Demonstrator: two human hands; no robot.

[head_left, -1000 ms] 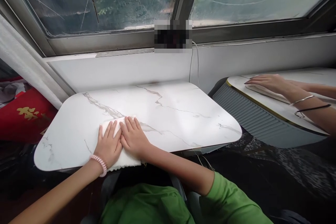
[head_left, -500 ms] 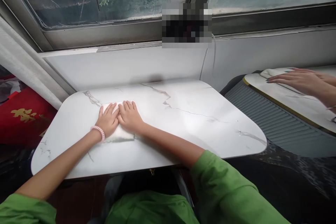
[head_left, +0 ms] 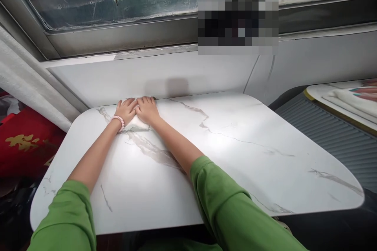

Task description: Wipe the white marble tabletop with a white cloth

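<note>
A white cloth [head_left: 138, 125] lies folded near the far edge of a white marble-patterned table [head_left: 241, 164]. On it rests my left hand [head_left: 126, 110], palm down with the fingers stretched out. A pink coiled band [head_left: 120, 122] circles that wrist. My right hand [head_left: 147, 109] presses flat on the cloth too, touching the left one, its fingers reaching to the table's back edge. Both hands cover most of the cloth; only its near part shows between the wrists.
Behind the table stand a white wall panel [head_left: 118, 76] and a window. At right, another person's hand [head_left: 366, 94] lies on a white cloth [head_left: 338, 97] on a second table. A red bag [head_left: 29, 141] and a curtain [head_left: 32, 74] are at left.
Both my hands have slid the cloth away from me, from mid-table to the far edge. My view has come closer to the table. The other person's hand shows less at right.
</note>
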